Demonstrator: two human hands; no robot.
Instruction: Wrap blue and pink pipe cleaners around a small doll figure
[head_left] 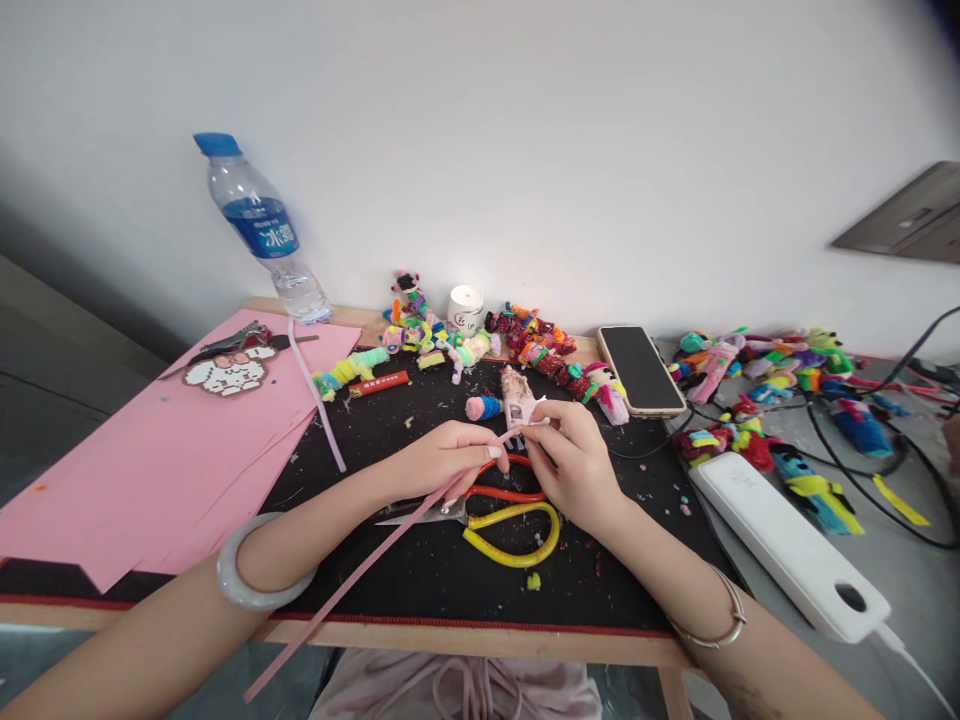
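A long pink pipe cleaner (360, 575) runs slantwise from the fingertips of both hands down past the table's front edge. My left hand (442, 460) pinches it near its upper end. At the tip, the fingers of my right hand (574, 460) are closed on the same pipe cleaner. Under my hands lie scissors (553, 530) with one yellow and one red handle, their blades partly hidden by my left hand. Just beyond my fingertips is a pale pink object with a brownish top (517, 388), its kind unclear. Next to it sits a small pink and blue pipe-cleaner roll (484, 407).
Pink sheets (172, 450) cover the left side, with another pair of scissors (232, 345) and a lilac pipe cleaner (319, 400). A water bottle (262, 230) leans on the wall. Several pipe-cleaner figures (540, 345), a phone (641, 370) and a white power bank (787, 545) lie around.
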